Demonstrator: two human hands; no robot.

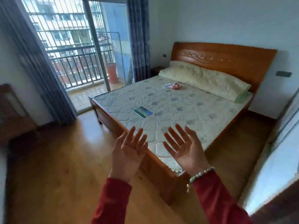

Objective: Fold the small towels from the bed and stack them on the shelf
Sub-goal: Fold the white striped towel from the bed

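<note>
A small heap of towels [171, 86], pink and white, lies crumpled on the bare quilted mattress of the bed [178, 102], close to the long pale pillow [205, 80] at its head. My left hand [129, 151] and my right hand [182, 146] are raised palm-up in front of me, over the near corner of the bed, fingers spread and holding nothing. Both are far from the towels. Red sleeves cover my forearms, and a bead bracelet sits on the right wrist. No shelf shows clearly.
The wooden bed frame [155, 167] has its foot corner just below my hands. Wood floor [56, 159] stretches left. A glass balcony door [77, 50] with grey curtains is at the back left. Dark wooden furniture [14, 113] stands at the far left. A label [142, 111] lies on the mattress.
</note>
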